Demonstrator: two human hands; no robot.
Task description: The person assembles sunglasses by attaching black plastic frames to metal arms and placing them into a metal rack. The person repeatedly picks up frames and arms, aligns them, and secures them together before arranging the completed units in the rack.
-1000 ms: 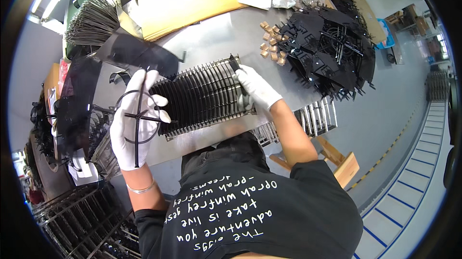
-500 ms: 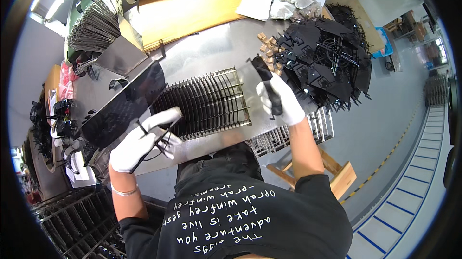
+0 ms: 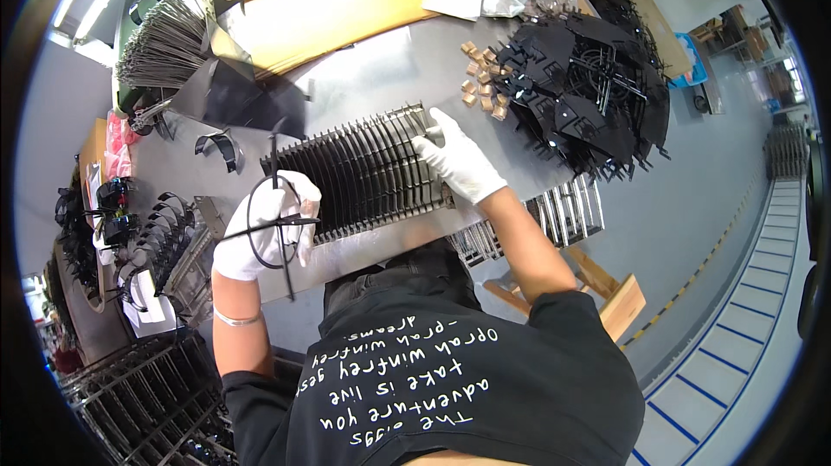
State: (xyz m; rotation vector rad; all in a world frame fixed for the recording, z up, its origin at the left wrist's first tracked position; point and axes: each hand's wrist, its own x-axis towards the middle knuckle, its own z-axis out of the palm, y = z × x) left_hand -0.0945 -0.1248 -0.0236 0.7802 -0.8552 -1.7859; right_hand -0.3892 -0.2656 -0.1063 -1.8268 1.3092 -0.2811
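Note:
My left hand (image 3: 273,219), in a white glove, is closed on a thin black wire frame (image 3: 251,198) made of a loop and crossing rods. Beyond it is a blurred dark flat panel (image 3: 264,102); whether it joins the wire frame I cannot tell. A metal wire rack (image 3: 422,111) lies lengthwise before me, filled with a row of black curved strips (image 3: 363,167). At the rack's right end is my right hand (image 3: 459,159), also gloved, its thumb and forefinger apart. Its other fingers are partly hidden.
A large heap of black plastic parts (image 3: 580,85) lies on the right, beside small tan blocks (image 3: 486,85). Thin metal rods (image 3: 164,42) stand bundled at the far left. Another rack (image 3: 554,215) is by the front edge, near a wooden stool (image 3: 619,302). Black curved pieces (image 3: 221,152) lie left.
My right hand has moved left to the rack's end and no longer visibly holds the black curved strip. The dark panel has swung up and away, and the wire frame in my left hand has turned.

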